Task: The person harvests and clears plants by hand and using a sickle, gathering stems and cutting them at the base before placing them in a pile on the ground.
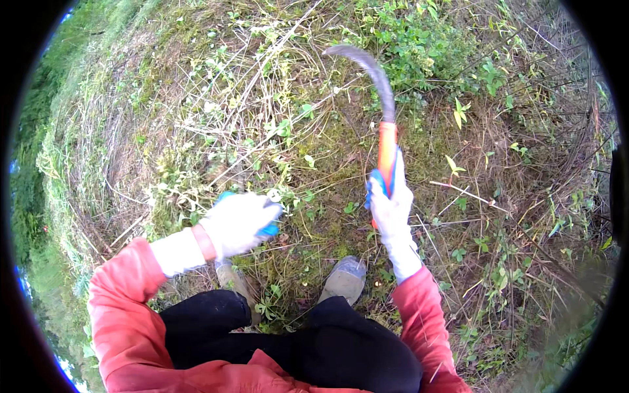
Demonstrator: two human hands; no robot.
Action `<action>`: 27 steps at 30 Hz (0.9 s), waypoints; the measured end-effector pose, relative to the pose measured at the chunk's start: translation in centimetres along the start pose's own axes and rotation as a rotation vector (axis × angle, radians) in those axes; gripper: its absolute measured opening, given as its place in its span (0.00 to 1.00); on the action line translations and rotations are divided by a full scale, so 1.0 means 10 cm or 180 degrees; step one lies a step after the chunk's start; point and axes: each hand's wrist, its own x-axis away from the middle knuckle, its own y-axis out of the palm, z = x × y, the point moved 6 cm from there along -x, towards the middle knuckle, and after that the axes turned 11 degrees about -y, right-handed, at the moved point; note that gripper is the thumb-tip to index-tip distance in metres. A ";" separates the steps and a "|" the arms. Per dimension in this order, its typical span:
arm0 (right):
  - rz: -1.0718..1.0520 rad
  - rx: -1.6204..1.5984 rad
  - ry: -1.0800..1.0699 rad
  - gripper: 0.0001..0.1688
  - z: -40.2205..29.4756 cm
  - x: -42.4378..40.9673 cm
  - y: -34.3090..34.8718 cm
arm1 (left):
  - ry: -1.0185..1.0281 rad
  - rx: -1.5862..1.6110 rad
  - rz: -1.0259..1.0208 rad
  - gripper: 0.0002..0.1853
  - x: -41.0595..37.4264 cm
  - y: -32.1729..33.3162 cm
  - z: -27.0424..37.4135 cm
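In my right hand (393,201), which wears a white glove with a blue palm, is a sickle. Its orange handle (387,142) points away from me. The dark curved blade (376,73) bends to the left above the ground. My left hand (241,223), gloved alike, is curled and blurred by motion, low over the ground in front of my left boot. Leafy weeds (174,201) and pale dry stalks (245,103) lie right beside and beyond it. Whether any stems are inside its fingers is hidden.
My left boot (238,285) and right boot (345,280) stand on mossy, weedy soil (339,226). A green leafy clump (413,44) grows beyond the blade. Thin dry twigs (471,194) and brown brush (555,137) lie to the right. Taller greenery (34,162) borders the far left.
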 end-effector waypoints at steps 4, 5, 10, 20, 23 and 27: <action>-0.0835 0.1131 -0.0638 0.41 0.21 0.06 0.34 | 0.0014 -0.0435 0.1810 0.43 -0.88 -0.26 0.19; -0.0711 0.1002 -0.0614 0.41 0.24 0.19 0.27 | -0.0297 -0.0255 0.1935 0.47 -1.09 -0.35 0.06; -0.0697 0.0972 -0.0404 0.42 0.21 0.43 0.20 | -0.1679 0.0192 0.0999 0.42 -1.77 -0.03 -0.59; -0.0758 0.0550 0.0808 0.41 0.63 1.01 0.09 | -0.0692 0.0151 0.1701 0.08 -1.62 0.05 -0.71; -0.0578 0.0557 0.0341 0.41 0.51 1.75 -0.29 | -0.0916 0.0002 0.1482 0.12 -1.23 0.79 -1.09; -0.0890 -0.0187 0.1424 0.41 0.18 1.42 -0.18 | -0.1038 -0.0457 0.0408 0.15 -0.28 1.29 -1.54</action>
